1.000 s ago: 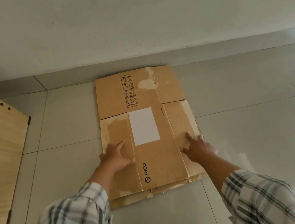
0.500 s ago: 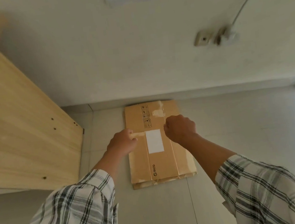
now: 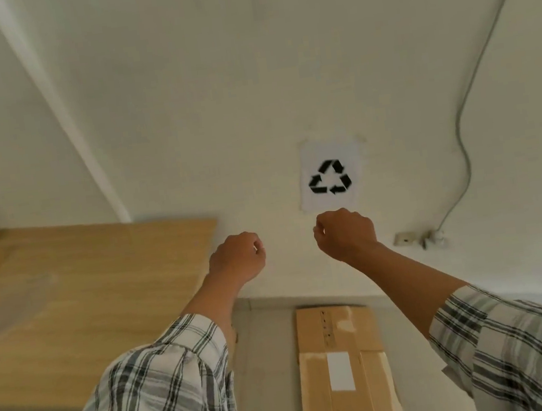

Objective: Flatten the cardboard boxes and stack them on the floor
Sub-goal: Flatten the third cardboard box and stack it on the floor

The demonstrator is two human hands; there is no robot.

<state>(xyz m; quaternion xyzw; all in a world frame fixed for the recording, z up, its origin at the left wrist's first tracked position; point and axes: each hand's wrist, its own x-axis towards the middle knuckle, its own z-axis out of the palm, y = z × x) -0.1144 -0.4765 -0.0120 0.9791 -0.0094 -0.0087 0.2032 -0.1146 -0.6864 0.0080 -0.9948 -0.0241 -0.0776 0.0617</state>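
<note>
A pale wall [image 3: 248, 88] fills most of the view, with a grey floor [image 3: 268, 359] running along its foot. At the left a light wooden surface [image 3: 79, 297] juts in, seen at an angle, its far corner close to the wall. Two arms in plaid sleeves [image 3: 155, 390] reach forward from the bottom of the view. On the floor, flat against the base of the wall, lies the flattened cardboard box [image 3: 344, 367], brown, with a white label on its middle panel and torn patches on its top layer. It lies well below both hands and nearer the right arm, between the two sleeves. A sheet of paper with a black recycling sign [image 3: 330, 177] is stuck to the wall just above the right hand [image 3: 346, 233]. The left hand [image 3: 238, 258] is raised beside it at about the same height. Both hands are curled into loose fists, apart from each other, holding nothing and touching nothing. A thin cable [image 3: 467, 147] runs down the wall to a small socket [image 3: 418, 238] at the right.
</note>
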